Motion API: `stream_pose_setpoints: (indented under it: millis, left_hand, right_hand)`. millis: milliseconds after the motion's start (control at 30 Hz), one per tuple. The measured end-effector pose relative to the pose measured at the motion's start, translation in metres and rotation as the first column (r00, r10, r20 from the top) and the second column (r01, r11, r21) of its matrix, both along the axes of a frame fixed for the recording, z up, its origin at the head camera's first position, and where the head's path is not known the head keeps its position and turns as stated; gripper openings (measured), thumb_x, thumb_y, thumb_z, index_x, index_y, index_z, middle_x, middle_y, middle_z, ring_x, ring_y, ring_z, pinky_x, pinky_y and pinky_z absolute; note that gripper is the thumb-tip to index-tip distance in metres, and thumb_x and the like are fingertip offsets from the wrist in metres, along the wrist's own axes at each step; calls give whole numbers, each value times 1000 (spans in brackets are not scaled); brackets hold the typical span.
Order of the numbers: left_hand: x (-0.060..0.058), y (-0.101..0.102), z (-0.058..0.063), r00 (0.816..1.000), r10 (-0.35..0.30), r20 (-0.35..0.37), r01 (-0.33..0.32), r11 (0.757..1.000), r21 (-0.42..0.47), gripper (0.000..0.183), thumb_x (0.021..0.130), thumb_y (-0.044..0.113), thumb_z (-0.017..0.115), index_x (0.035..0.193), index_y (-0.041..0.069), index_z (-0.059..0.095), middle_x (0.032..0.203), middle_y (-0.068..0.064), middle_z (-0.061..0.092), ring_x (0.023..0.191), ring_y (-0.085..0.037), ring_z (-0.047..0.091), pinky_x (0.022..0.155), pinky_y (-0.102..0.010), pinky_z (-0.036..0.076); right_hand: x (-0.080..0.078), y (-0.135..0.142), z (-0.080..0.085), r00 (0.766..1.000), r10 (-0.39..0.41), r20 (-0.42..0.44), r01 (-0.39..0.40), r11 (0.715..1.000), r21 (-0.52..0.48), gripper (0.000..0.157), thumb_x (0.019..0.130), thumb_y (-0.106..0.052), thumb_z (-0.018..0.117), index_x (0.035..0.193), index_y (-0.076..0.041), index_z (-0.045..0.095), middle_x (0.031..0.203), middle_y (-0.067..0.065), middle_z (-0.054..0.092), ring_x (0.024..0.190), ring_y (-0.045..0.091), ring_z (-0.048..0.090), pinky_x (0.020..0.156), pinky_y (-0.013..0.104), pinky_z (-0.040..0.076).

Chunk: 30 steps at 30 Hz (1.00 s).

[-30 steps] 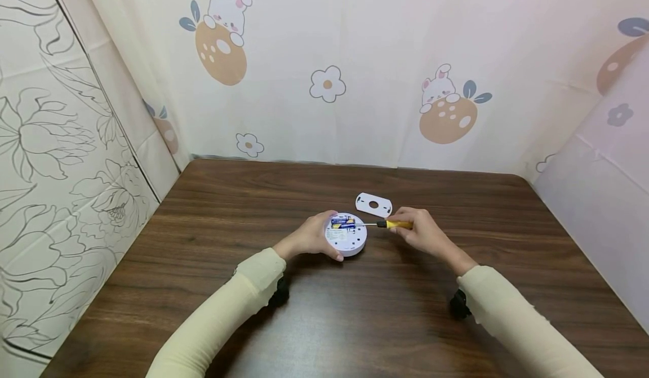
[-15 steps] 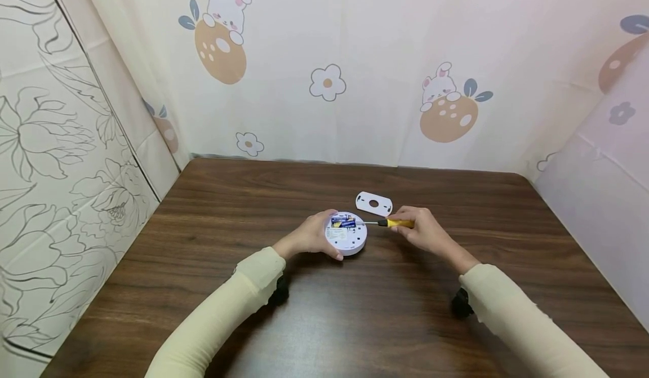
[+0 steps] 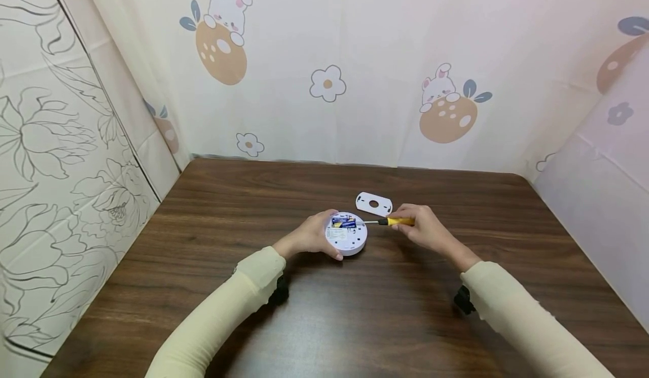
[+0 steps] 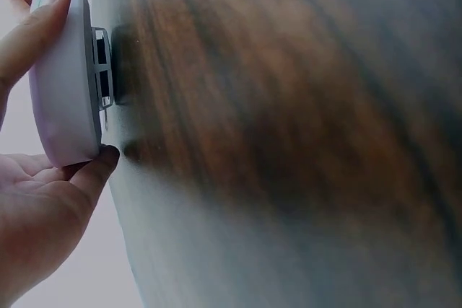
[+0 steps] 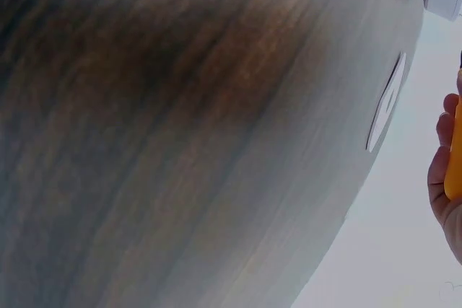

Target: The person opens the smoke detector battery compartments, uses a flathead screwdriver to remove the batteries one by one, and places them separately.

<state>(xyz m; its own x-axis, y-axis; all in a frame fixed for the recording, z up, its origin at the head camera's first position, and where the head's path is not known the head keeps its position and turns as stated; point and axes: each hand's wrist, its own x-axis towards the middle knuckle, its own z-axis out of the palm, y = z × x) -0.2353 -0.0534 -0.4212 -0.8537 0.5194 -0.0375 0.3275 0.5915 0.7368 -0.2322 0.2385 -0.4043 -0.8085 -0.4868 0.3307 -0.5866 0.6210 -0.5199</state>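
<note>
Disc (image 3: 350,243): white, round, below centre of the head frame, battery side up. Left hand (image 3: 312,235) grips it from the left, thumb at the near edge, fingers round the far edge. Right hand (image 3: 417,227), right of centre, fingers curled round the screwdriver (image 3: 383,222); shaft points left toward the batteries (image 3: 344,223). Tip contact: cannot tell. Plate (image 3: 383,207) lies on the table (image 3: 385,316), just above and right of the disc. Left wrist view, upper left: grille (image 4: 103,68) beneath. Likely handling: light, stiff, smooth, perhaps slippery plastic; grille probably fragile. Best hold: opposite sides of the outer wall.
</note>
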Motion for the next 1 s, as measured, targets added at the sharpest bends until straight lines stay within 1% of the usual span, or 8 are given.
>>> stream_pose_setpoints:
  millis: [233,467,767,1000]
  left_hand:
    - [-1,-1,1,1000,-12,3,12,1000,7,111,54,24,94,144,-1,34,140,-16,45,125,-26,43,106,-39,31]
    - [-2,-1,1,999,-22,27,22,1000,12,110,56,22,94,145,-1,32,142,-17,42,128,-27,40,107,-40,29]
    - [-2,-2,3,998,-54,45,52,998,33,109,59,20,92,146,-2,30,143,-17,40,128,-27,39,107,-41,28]
    - [-1,-2,3,998,-55,43,53,998,33,109,59,21,92,146,-1,29,142,-17,41,127,-27,40,107,-42,29]
  right_hand:
    - [1,0,0,1000,-18,4,17,1000,6,22,80,7,71,101,0,74,89,2,66,73,16,54,61,28,46]
    - [1,-1,2,999,-35,19,35,999,10,22,80,6,72,101,-1,73,89,3,66,74,17,54,63,31,46]
    - [0,-4,1,1000,-15,22,15,1000,-15,22,81,6,72,102,0,72,94,5,67,78,17,57,67,33,49]
    - [-1,-5,1,1000,0,12,0,1000,-16,21,81,4,72,101,-1,73,94,4,67,78,15,57,67,29,50]
